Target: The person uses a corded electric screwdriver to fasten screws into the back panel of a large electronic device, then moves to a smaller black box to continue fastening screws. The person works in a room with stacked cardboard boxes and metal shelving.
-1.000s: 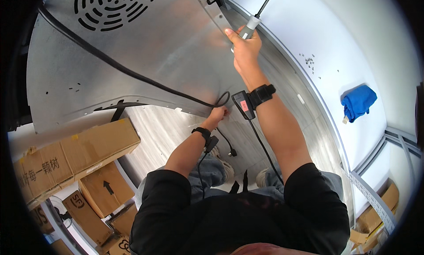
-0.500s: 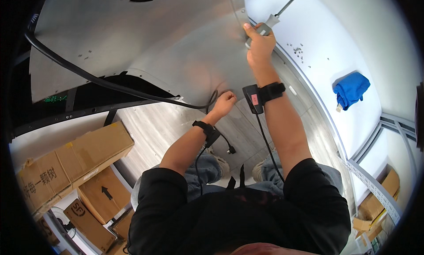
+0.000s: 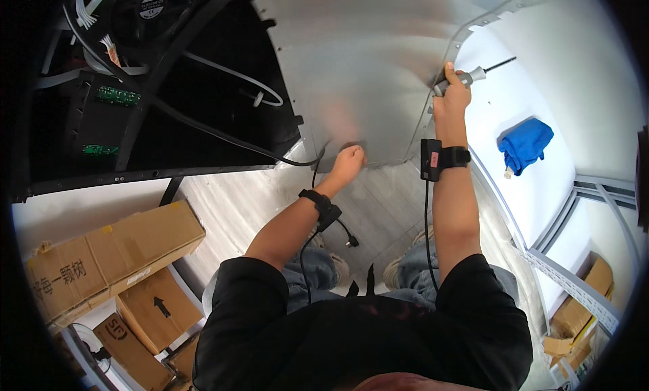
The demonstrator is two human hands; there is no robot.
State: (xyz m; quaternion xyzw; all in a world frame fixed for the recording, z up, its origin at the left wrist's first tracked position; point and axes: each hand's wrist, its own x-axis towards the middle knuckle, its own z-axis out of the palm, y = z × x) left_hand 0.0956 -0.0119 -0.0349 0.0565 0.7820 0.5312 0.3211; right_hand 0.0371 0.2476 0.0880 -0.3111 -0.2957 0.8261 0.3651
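A large bare sheet-metal panel (image 3: pixel 351 66) stands in front of me, swung away from a black cabinet (image 3: pixel 216 113) on its left. My left hand (image 3: pixel 349 164) is closed at the panel's lower edge; the fingertips are hidden. Up at the right edge, my right hand (image 3: pixel 454 97) grips a screwdriver (image 3: pixel 466 78) with a grey handle, its shaft pointing right. That hand also holds the panel's rim, thumb on the near face. A black cable (image 3: pixel 203 126) runs from the cabinet down past my left hand to a plug (image 3: pixel 352 241) near the floor.
Inside the cabinet are a fan (image 3: pixel 152 15), green circuit boards (image 3: pixel 118 95) and loose wires. Cardboard boxes (image 3: pixel 115 245) are stacked at lower left. A blue cloth bundle (image 3: pixel 526 145) lies on a white surface at right, beside a grey metal frame (image 3: pixel 574 283).
The panel has swung to the right, away from the cabinet, and the fan, boards and wires now show. My right hand moved right with the screwdriver and panel edge; my left hand barely moved.
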